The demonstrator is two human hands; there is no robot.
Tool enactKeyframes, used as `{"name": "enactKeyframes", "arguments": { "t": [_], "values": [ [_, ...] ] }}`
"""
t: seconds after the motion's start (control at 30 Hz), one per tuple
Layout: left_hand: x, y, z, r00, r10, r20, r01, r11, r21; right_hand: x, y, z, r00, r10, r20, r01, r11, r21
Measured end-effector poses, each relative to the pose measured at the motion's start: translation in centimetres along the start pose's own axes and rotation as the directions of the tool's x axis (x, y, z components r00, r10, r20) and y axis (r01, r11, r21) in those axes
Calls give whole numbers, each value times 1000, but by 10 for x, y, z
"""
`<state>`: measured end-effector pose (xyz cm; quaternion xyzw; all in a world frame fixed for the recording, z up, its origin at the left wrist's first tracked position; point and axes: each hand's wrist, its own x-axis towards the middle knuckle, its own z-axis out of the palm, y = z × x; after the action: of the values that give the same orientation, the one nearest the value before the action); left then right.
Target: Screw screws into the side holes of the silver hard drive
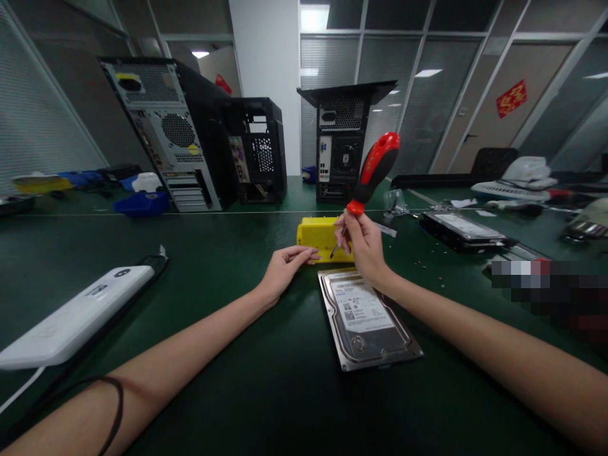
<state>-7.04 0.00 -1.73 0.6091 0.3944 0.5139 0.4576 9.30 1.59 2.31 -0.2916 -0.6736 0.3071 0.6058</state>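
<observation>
My right hand (pixel 363 244) grips a screwdriver (pixel 377 168) low, around its shaft. The red and black handle points up, and the tip slants down to the left in front of a yellow parts bin (pixel 320 235). At the bin's front left edge is my left hand (pixel 287 263), its thumb and fingertips pressed together. Whatever may be between them is too small to make out. A hard drive (pixel 363 310) lies label up on the dark green table (pixel 247 392), just below both hands; my right wrist passes over its upper right corner.
Several computer cases stand at the back, including a large tower (pixel 178 130) and one with a raised panel (pixel 342 142). Left are a white power bank (pixel 80 313) with cables and a blue bin (pixel 141 204). Another hard drive (pixel 463 229) and small screws lie right.
</observation>
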Motion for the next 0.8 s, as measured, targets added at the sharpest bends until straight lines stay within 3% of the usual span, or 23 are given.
{"name": "enactKeyframes", "arguments": {
  "t": [0.1,0.2,0.3,0.4,0.53,0.8],
  "values": [
    [-1,-1,0,998,-29,56,29,1000,8,10,-16,-36,997,73,40,-67,988,-139],
    [-3,2,1,994,-46,95,45,999,11,4,-30,-91,976,199,93,-155,924,-348],
    [-5,5,1,991,-52,124,51,999,18,-23,-34,-147,928,352,121,-220,781,-585],
    [-6,6,2,988,-48,147,44,999,30,-56,-29,-186,888,456,66,-253,602,-758],
    [-4,3,2,992,-26,127,18,998,65,-77,-18,-205,878,479,-10,-241,423,-873],
    [-5,1,1,993,61,97,-79,979,187,-78,-4,-211,891,439,-114,-202,158,-967]
  ]
}}
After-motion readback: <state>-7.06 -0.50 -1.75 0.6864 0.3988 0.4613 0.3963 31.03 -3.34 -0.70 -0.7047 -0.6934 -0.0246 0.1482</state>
